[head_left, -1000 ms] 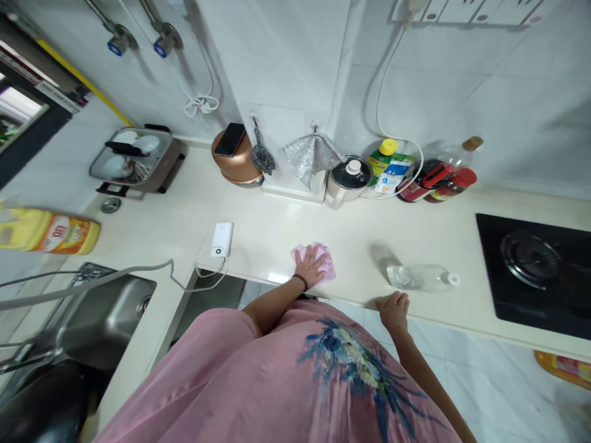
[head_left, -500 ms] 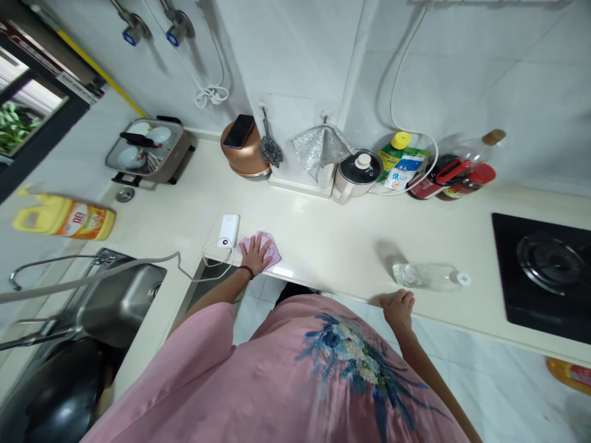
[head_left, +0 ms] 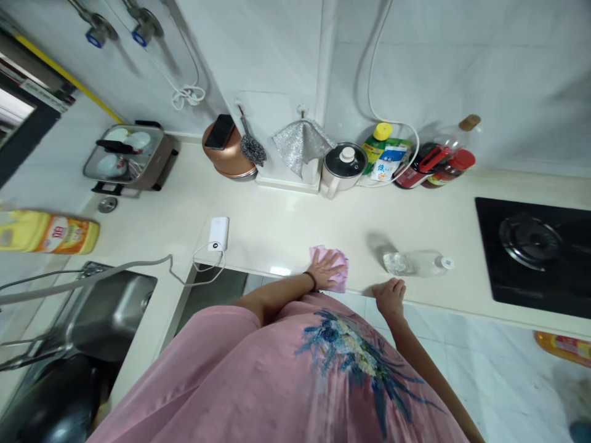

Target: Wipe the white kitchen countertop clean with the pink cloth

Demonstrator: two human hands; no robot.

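Note:
My left hand (head_left: 324, 269) lies flat, fingers spread, on a pink cloth (head_left: 342, 275) near the front edge of the cream counter (head_left: 286, 224). A dark band sits on that wrist. My right hand (head_left: 390, 295) rests at the counter's front edge with its fingers curled over it, a little right of the cloth. Just beyond the right hand a clear plastic bottle (head_left: 415, 263) lies on its side, white cap pointing right. A white power bank (head_left: 218, 232) with a cable lies left of the cloth.
A black gas hob (head_left: 530, 258) is at the right. Against the wall stand a small pot (head_left: 344, 165), bottles (head_left: 434, 163), a hanging grey cloth (head_left: 300, 144) and a copper pot with a phone (head_left: 226, 151). A steel sink (head_left: 111, 314), dish rack (head_left: 124, 157) and yellow oil bottle (head_left: 46, 232) are at the left.
My left hand has slid the pink cloth right along the front edge, from beside the power bank to near my right hand. The right hand and the bottle have stayed put.

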